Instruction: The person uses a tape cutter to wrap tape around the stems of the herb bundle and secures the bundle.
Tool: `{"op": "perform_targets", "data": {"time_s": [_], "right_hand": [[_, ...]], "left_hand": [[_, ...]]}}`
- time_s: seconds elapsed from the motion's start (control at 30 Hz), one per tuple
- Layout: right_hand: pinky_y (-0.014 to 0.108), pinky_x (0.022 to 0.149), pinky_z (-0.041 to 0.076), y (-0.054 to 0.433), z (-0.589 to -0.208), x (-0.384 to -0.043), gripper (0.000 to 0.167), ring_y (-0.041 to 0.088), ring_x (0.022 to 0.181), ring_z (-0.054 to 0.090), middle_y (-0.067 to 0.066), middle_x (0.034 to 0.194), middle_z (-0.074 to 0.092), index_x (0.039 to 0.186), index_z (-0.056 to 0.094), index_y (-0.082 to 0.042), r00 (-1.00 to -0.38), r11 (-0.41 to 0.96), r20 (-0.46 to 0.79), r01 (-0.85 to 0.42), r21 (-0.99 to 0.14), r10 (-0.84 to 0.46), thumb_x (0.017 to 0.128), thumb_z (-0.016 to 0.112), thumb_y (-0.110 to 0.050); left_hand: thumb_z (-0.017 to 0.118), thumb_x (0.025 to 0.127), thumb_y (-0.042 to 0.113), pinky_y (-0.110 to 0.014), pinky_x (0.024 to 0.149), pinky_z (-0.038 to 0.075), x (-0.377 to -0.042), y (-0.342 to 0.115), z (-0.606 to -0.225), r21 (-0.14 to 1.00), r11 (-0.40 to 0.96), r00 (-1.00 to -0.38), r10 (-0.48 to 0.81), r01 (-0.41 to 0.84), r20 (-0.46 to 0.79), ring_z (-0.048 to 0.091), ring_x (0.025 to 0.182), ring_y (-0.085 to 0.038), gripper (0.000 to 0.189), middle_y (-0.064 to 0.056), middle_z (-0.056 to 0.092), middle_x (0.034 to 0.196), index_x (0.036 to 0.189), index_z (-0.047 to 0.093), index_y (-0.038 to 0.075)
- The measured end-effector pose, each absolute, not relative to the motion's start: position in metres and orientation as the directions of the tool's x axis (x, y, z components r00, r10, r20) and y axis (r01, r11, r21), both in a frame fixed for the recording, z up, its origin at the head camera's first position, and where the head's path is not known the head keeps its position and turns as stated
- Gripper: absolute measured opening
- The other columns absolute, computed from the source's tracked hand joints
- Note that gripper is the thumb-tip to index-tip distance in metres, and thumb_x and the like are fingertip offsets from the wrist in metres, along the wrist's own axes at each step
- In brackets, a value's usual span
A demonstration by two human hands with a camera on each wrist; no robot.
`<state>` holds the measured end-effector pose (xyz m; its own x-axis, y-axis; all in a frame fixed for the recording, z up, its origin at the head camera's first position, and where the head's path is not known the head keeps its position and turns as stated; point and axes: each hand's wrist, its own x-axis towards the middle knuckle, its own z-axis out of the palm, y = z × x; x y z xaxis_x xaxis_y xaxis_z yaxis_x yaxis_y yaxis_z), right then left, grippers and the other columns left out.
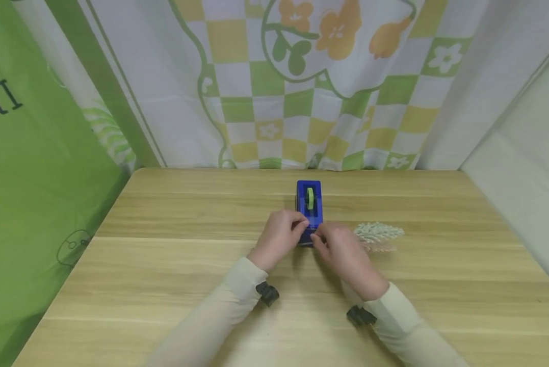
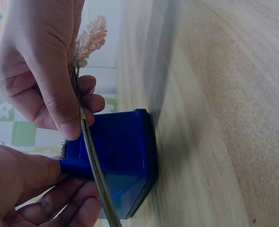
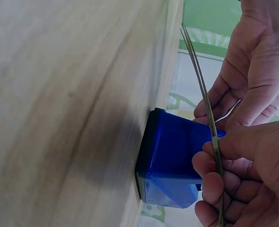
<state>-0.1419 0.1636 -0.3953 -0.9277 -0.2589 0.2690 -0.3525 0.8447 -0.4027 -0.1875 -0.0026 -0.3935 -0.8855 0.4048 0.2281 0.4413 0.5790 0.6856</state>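
A blue tape dispenser (image 1: pixel 318 201) with a light green roll (image 1: pixel 310 199) stands on the table. At its cutter end, the thumb and index finger of my left hand (image 1: pixel 278 235) pinch the end of the clear tape. My right hand (image 1: pixel 345 255) grips a small bunch of thin stems (image 3: pixel 198 66) between thumb and curled fingers. The stems cross close in front of the dispenser. Beyond my right hand, the bunch ends in a pale green sprig (image 1: pixel 378 232) and a pinkish sprig (image 2: pixel 92 40). My fingers partly hide the tape.
The wooden table (image 1: pixel 164 214) runs back to a checked, flowered curtain (image 1: pixel 274 102). A green cloth (image 1: pixel 40 178) hangs on the left and a white one (image 1: pixel 531 142) on the right. Dark wrist cameras (image 1: pixel 267 293) sit at both cuffs.
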Motion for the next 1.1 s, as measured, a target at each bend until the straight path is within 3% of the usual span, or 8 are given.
{"op": "perform_targets", "data": {"time_s": [0.53, 0.87, 1.1], "right_hand": [[0.026, 0.060, 0.045, 0.169, -0.401, -0.142, 0.019, 0.011, 0.064, 0.049, 0.002, 0.072, 0.060, 0.078, 0.065, -0.007, -0.887, 0.842, 0.313, -0.434, -0.320, -0.339, 0.096, 0.073, -0.008], [0.025, 0.061, 0.046, 0.171, -0.398, -0.140, 0.019, 0.009, 0.066, 0.050, 0.002, 0.074, 0.063, 0.082, 0.067, -0.007, -0.902, 0.796, 0.297, -0.419, -0.436, -0.312, 0.101, 0.068, -0.010], [0.024, 0.062, 0.045, 0.171, -0.387, -0.133, 0.017, 0.010, 0.068, 0.050, 0.000, 0.077, 0.064, 0.087, 0.071, -0.006, -0.902, 0.783, 0.318, -0.415, -0.463, -0.291, 0.102, 0.067, -0.012]], "left_hand": [[0.064, 0.103, 0.010, -0.030, 0.082, 0.062, -0.186, -0.002, -0.395, 0.686, 0.589, -0.892, 0.401, 0.427, 0.211, 0.076, 0.092, -0.022, 0.018, -0.011, 0.081, 0.102, 0.105, 0.080, 0.003], [0.061, 0.105, 0.013, -0.031, 0.085, 0.062, -0.181, -0.009, -0.403, 0.749, 0.531, -0.907, 0.350, 0.397, 0.233, 0.074, 0.093, -0.021, 0.021, -0.012, 0.079, 0.104, 0.110, 0.078, 0.001], [0.063, 0.104, 0.015, -0.025, 0.074, 0.057, -0.164, -0.019, -0.397, 0.674, 0.554, -0.865, 0.414, 0.488, 0.285, 0.065, 0.079, -0.013, 0.020, -0.007, 0.076, 0.090, 0.099, 0.078, 0.002]]}}
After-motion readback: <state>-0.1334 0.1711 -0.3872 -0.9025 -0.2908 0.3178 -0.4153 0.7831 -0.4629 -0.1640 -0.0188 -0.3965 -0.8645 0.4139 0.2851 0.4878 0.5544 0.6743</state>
